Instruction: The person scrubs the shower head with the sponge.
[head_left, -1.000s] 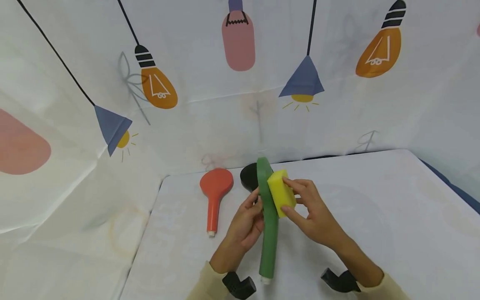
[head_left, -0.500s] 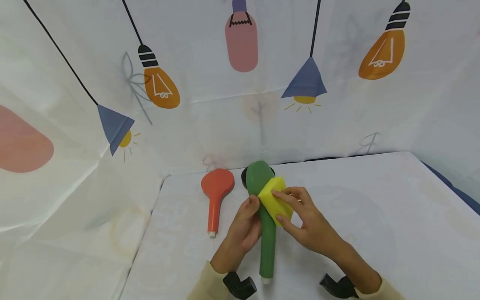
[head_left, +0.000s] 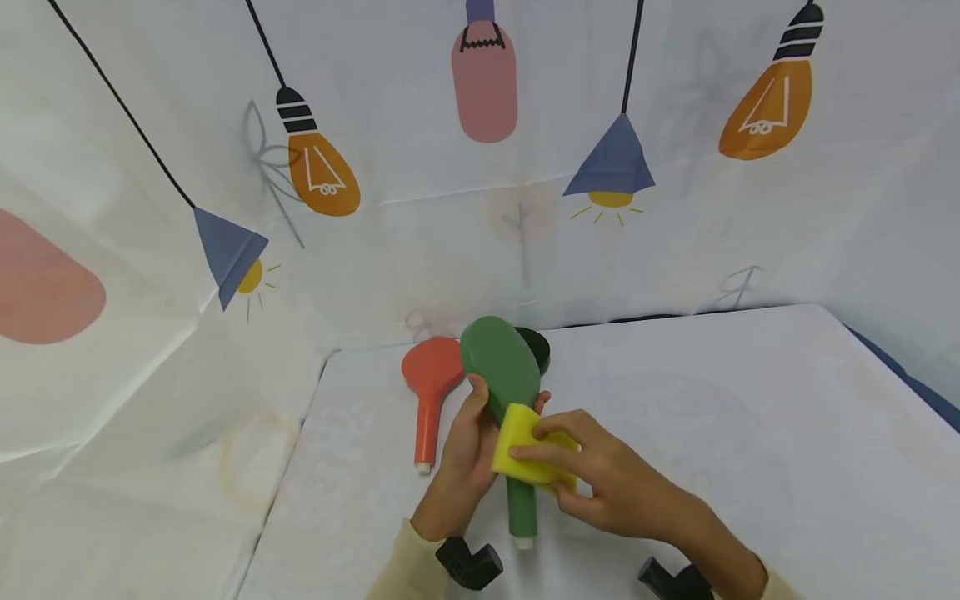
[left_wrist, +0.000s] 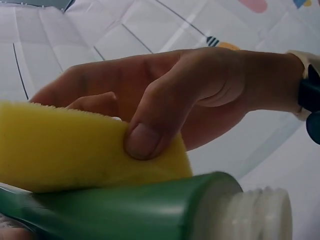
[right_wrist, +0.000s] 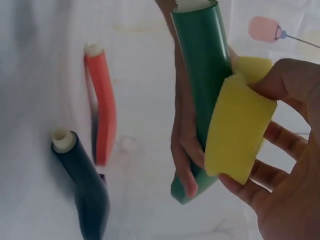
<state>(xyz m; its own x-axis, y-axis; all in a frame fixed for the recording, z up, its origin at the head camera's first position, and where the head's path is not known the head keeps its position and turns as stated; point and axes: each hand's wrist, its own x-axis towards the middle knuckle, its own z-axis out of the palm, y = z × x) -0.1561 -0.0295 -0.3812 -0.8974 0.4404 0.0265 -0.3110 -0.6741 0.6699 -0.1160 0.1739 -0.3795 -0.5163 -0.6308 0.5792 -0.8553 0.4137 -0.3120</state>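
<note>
My left hand (head_left: 467, 454) grips a green handheld shower head (head_left: 501, 360) around its neck, thumb along the near side and fingertips showing past the far edge. The face of the head is turned partly up. Pinched between the thumb and fingers of my right hand (head_left: 630, 479) is a yellow sponge (head_left: 516, 442), laid over the upper handle. In the left wrist view the sponge (left_wrist: 75, 147) touches the green handle (left_wrist: 125, 207), which ends in a white threaded connector (left_wrist: 262, 215). The right wrist view shows the sponge (right_wrist: 240, 127) folded or bent against the handle.
A red shower head (head_left: 427, 400) lies on the white table (head_left: 690, 450) left of my hands. Behind the green one is a black shower head (head_left: 536, 346), partly hidden. A patterned cloth wall (head_left: 420, 250) rises along the table's back and left.
The green shower head has turned from edge-on so its broad face shows, and its top has shifted left. My right hand has moved the sponge from the head down to the handle.
</note>
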